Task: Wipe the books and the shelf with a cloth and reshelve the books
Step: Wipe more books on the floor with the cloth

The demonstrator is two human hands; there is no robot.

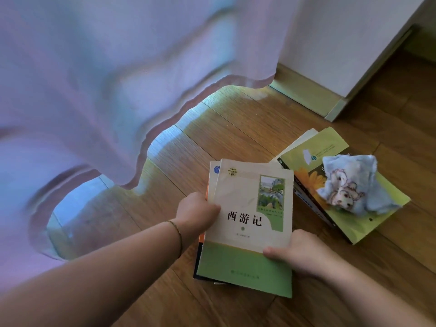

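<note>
The left hand [197, 212] and right hand [298, 252] pinch opposite edges of the paperback stack [247, 223] above the floor [236, 128]. Judged light, flexible, slippery: support underneath. The cloth [349, 182] rests on the second pile [368, 220].

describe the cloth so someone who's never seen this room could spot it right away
Start at the white wall corner on the right and come down the wooden floor to the yellow-green book lying there. The cloth sits crumpled on its cover: pale blue, printed with a cartoon figure, the only soft thing among flat books.
</note>
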